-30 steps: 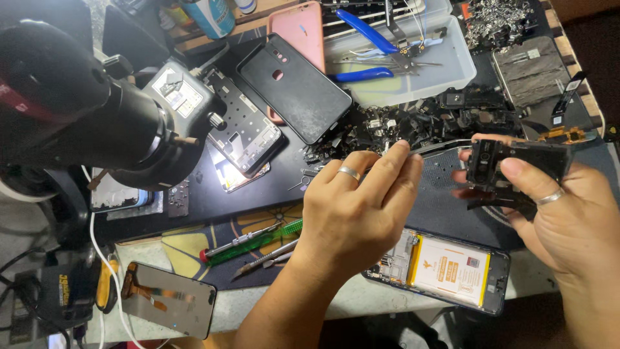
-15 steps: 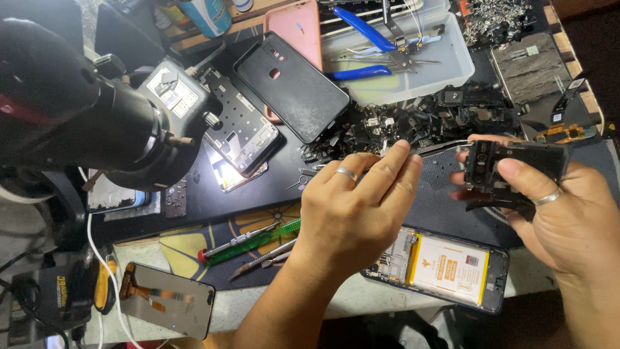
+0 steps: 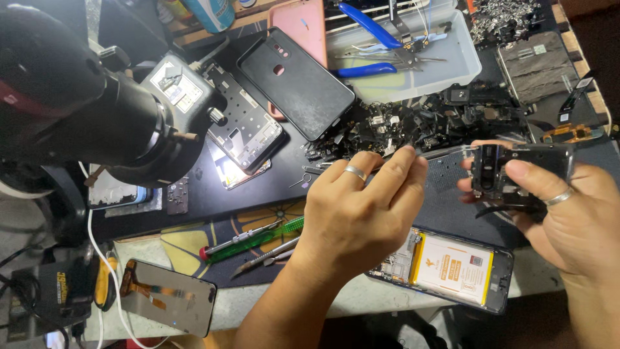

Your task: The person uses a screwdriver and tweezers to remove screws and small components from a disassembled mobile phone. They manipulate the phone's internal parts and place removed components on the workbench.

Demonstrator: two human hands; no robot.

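The right hand [image 3: 568,220] holds a black phone frame piece [image 3: 510,174] up over the worktop [image 3: 258,194], its fingers closed on it: thumb across the front face, the others wrapped behind. The left hand [image 3: 358,213] has its fingers pinched shut on a slim metal tool, probably tweezers [image 3: 445,154], whose tip points at the piece's left edge, by the camera opening. The piece looks like thin moulded plastic, so likely very light and stiff enough to keep its shape, but easy to crack or flex if squeezed across the cut-outs. Its edges and solid corners seem the safest places to take hold; the thin bars around the openings look weakest. The smooth black surface may be a little slippery. Just below the hands lies an opened phone [image 3: 452,265] with its pale battery showing, which should not be pressed or pricked. A heap of small black parts [image 3: 420,123] lies beyond, and a screwdriver [image 3: 252,239] with a green handle lies to the left.
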